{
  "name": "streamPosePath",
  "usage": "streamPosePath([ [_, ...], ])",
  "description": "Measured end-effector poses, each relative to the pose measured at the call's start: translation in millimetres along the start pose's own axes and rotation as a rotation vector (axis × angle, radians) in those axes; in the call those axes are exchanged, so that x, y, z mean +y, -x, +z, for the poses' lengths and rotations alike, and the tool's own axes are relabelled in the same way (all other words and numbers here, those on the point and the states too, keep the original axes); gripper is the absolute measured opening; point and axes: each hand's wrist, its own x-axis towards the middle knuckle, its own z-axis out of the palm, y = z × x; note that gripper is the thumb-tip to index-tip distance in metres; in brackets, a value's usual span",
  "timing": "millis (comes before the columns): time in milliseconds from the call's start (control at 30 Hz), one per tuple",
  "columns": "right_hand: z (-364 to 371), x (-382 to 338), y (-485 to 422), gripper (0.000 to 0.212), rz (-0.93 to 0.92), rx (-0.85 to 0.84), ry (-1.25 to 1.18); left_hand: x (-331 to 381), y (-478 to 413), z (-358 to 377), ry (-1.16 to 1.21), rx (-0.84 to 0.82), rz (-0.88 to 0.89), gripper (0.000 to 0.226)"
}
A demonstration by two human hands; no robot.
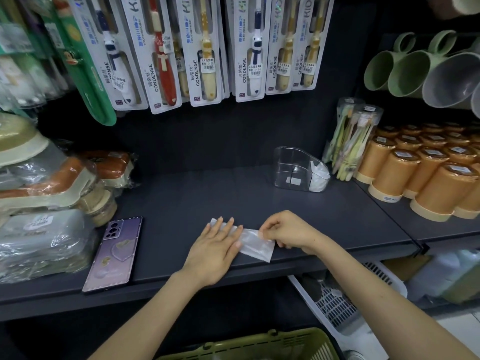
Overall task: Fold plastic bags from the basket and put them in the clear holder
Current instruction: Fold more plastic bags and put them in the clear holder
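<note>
Basket [259,344] low; L hand [215,248] presses bag [255,242], R hand [288,231] prob. pinches.

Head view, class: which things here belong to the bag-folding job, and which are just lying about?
Belong to the job: plastic bag, pressed by the left hand and pinched by the right hand; clear holder with white plastic in it; green basket.
Just lying about: purple phone; toothbrush packs; orange cups; green mugs.
</note>
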Motion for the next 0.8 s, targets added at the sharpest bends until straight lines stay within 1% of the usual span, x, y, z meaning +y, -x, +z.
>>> streamPosePath([
  [33, 1, 0, 0, 0.011, -0.040, 0.097, 0.031, 4, 0, 1, -0.024, 0.001, -0.031, 0.121],
  [67, 3, 0, 0, 0.014, -0.089, 0.236, 0.107, 9, 0, 1, -0.046, 0.011, -0.062, 0.123],
  [100, 8, 1, 1, 0.018, -0.134, 0.381, 0.205, 15, -1, 3, -0.061, 0.026, -0.096, 0.120],
  [133, 16, 2, 2, 0.022, -0.193, 0.498, 0.293, 21, -1, 4, -0.068, 0.039, -0.132, 0.108],
  [167, 26, 3, 2, 0.026, -0.277, 0.559, 0.363, 26, -2, 6, -0.076, 0.043, -0.170, 0.088],
  [200, 35, 6, 1, 0.031, -0.364, 0.581, 0.442, 31, -2, 6, -0.079, 0.031, -0.209, 0.069],
  [233, 44, 10, 2, 0.037, -0.410, 0.555, 0.537, 35, -3, 6, -0.067, 0.023, -0.238, 0.058],
  [267, 52, 17, 0, 0.046, -0.426, 0.498, 0.621, 37, -2, 5, -0.053, 0.024, -0.255, 0.054],
  [333, 56, 23, 1, 0.079, -0.312, 0.278, 0.721, 36, -2, 4, -0.049, 0.032, -0.264, 0.052],
  [367, 55, 27, 3, 0.089, -0.253, 0.194, 0.726, 34, -2, 5, -0.045, 0.043, -0.263, 0.052],
  [467, 54, 30, 4, 0.094, -0.232, 0.178, 0.743, 25, -6, 3, 0.009, 0.049, -0.246, 0.053],
  [600, 55, 28, 4, 0.107, -0.219, 0.165, 0.785, 8, -12, -3, -0.003, 0.014, -0.124, 0.055],
  [700, 55, 28, 4, 0.106, -0.219, 0.162, 0.774, 4, -9, -2, -0.038, 0.042, -0.111, 0.070],
  [767, 56, 29, 3, 0.098, -0.212, 0.150, 0.767, 5, -4, -1, -0.072, 0.064, -0.112, 0.088],
  [800, 56, 29, 3, 0.094, -0.211, 0.150, 0.763, 4, -2, -1, -0.085, 0.076, -0.113, 0.093],
])
